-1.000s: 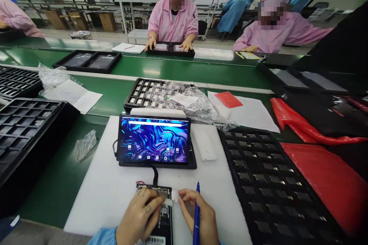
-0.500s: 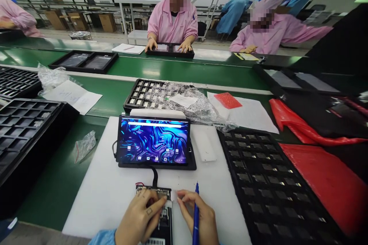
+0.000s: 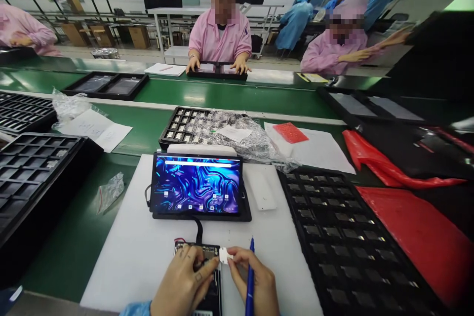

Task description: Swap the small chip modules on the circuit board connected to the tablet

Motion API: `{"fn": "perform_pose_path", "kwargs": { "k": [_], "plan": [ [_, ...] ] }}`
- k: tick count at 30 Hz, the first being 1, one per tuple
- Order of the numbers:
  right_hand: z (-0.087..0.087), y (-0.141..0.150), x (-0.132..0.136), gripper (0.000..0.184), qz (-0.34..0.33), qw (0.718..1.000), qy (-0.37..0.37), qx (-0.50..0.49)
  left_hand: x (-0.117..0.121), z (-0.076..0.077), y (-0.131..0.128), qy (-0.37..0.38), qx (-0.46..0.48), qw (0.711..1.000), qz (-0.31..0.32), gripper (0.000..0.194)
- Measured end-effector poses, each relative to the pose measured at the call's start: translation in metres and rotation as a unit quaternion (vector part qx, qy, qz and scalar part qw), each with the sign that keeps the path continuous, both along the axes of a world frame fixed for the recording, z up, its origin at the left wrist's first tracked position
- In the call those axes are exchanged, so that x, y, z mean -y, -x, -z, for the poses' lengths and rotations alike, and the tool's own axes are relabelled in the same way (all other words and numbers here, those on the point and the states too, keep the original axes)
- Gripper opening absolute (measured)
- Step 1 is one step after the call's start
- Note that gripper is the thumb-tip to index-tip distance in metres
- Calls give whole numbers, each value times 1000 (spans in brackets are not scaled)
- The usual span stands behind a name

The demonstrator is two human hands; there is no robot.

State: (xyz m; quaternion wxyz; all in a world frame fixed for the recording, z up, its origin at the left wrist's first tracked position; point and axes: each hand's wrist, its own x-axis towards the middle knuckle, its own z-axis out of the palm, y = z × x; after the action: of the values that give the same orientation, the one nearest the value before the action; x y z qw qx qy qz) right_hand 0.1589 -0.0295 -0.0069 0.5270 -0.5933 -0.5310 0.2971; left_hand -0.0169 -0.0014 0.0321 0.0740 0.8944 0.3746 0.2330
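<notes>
Head view: left hand [image 3: 185,281] pressed down on circuit board [image 3: 202,252] at near edge of white mat [image 3: 140,252], fingers curled over it. Right hand [image 3: 252,281] pinching small white tab [image 3: 224,255] at board's right corner, blue pen [image 3: 250,276] tucked between fingers, tip up. Black cable [image 3: 199,231] runs from board up to tablet [image 3: 197,188], screen lit, on same mat. Black parts tray [image 3: 344,237] just right of mat, red bag [image 3: 418,227] beyond it. All on green bench [image 3: 74,237]. Co-workers in pink across belt.

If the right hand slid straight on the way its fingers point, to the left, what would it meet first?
Probably the small white square piece already at the right hand fingertips, then the left hand on the black circuit board; depth is unclear.
</notes>
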Motion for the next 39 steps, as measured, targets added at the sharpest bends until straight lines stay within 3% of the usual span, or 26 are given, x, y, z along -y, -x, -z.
{"fn": "perform_pose_path", "kwargs": {
  "k": [8,12,21,25,30,34,39],
  "plan": [
    [-2,4,5,9,14,1000,-1,27,-4,0,5,22,74,997,23,32],
    [-3,5,9,17,30,995,-50,79,-4,4,8,25,87,996,27,34],
    [-4,-24,4,27,12,974,-96,204,-4,7,7,34,77,996,18,30],
    [-1,-23,1,14,27,976,-94,193,-4,7,8,31,70,997,13,29],
    [-1,-24,-1,24,8,979,-72,192,-3,9,9,31,70,997,11,30],
    [-3,-26,-3,11,19,980,-37,196,-3,10,9,27,68,997,14,29],
    [-3,-26,-2,22,6,984,-35,174,-5,6,8,24,72,997,13,29]
  ]
}}
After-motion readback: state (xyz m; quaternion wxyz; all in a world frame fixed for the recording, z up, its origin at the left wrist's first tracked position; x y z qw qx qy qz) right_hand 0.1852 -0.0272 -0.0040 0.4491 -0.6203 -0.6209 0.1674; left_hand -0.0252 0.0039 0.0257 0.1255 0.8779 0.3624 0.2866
